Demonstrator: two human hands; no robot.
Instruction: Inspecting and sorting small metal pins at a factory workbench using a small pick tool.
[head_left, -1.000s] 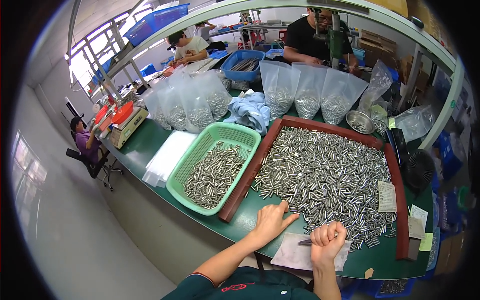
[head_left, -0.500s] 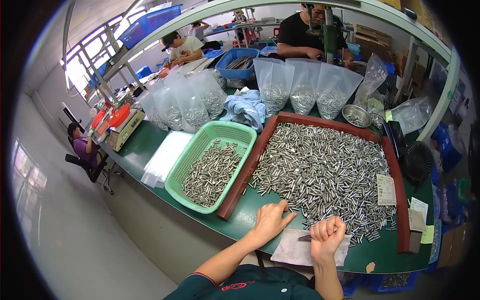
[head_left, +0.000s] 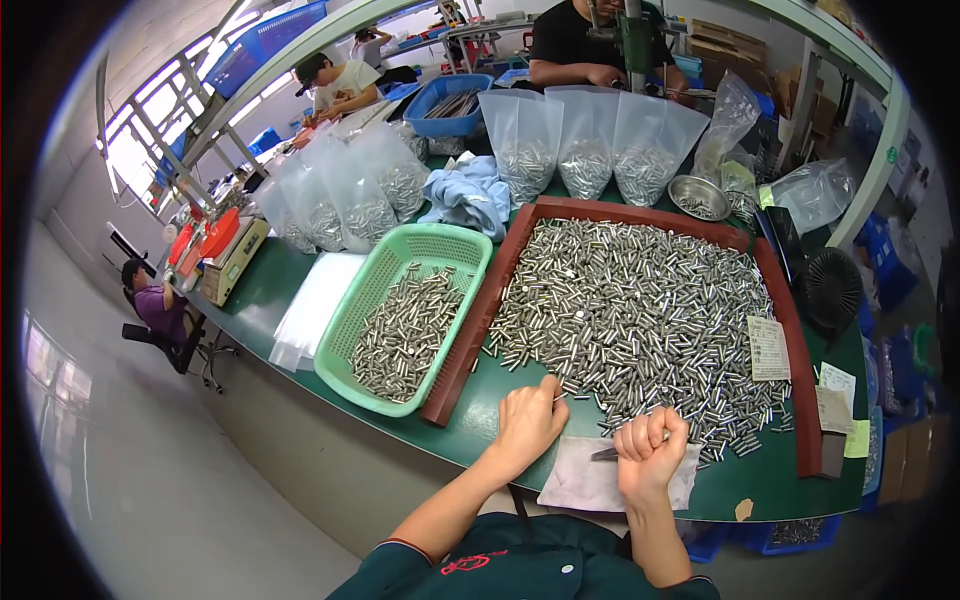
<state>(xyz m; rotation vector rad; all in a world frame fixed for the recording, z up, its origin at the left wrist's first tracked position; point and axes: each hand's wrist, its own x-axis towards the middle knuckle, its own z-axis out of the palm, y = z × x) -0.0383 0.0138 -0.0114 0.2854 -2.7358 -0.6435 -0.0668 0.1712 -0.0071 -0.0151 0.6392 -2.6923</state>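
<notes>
My left hand (head_left: 528,428) is at the near edge of a wide heap of short metal pins (head_left: 640,310), its thumb and forefinger brought together on what looks like one small pin. To its right, my right hand (head_left: 650,455) is closed in a fist around a dark grey, pointed metal tool (head_left: 605,454). Only the tool's tip sticks out on the left; the rest is hidden in the fist, so its exact kind does not show. Under that fist lies a whitish, stained cloth (head_left: 575,475). A brown-red frame (head_left: 480,325) borders the heap on three sides.
Left of the frame stands a green plastic basket (head_left: 335,345) of pins, beside flat clear bags (head_left: 312,305). Pin-filled bags (head_left: 585,150), a blue cloth (head_left: 468,195) and a metal bowl (head_left: 698,197) line the back. A small fan (head_left: 832,290) stands right. Other people work beyond.
My left thumb, stretched out to the right before, has closed against the forefinger at the heap's edge. My right hand keeps its grip on the tool. The whole view has shifted slightly.
</notes>
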